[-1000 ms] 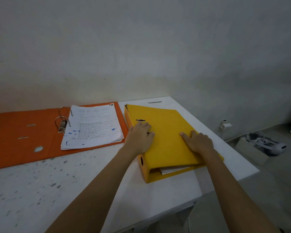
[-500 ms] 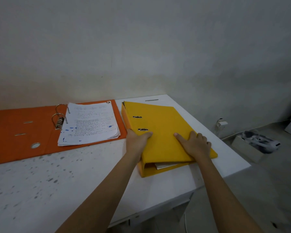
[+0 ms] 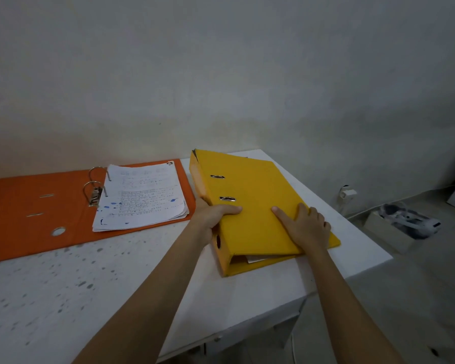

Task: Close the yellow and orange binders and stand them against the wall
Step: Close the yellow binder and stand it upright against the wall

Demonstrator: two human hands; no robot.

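The yellow binder (image 3: pixel 250 190) lies shut on the right part of the white table (image 3: pixel 247 292), its spine to the left. My left hand (image 3: pixel 213 215) grips the spine, thumb on the cover and fingers wrapped under. My right hand (image 3: pixel 306 227) rests on the cover near its right edge, fingers curled over that edge. The orange binder (image 3: pixel 24 206) lies open flat to the left, with a stack of written pages (image 3: pixel 142 195) on its right half and its metal rings (image 3: pixel 95 185) standing up.
A plain wall (image 3: pixel 221 74) rises directly behind the table. The table's right edge is close to the yellow binder. On the floor to the right stands a box with a pair of shoes (image 3: pixel 410 222), and a small white plug (image 3: pixel 347 193) sits on the wall.
My left hand slid from flat on the yellow cover to gripping the spine. My right hand moved toward the cover's right edge. The binder's spine side has tipped up slightly.
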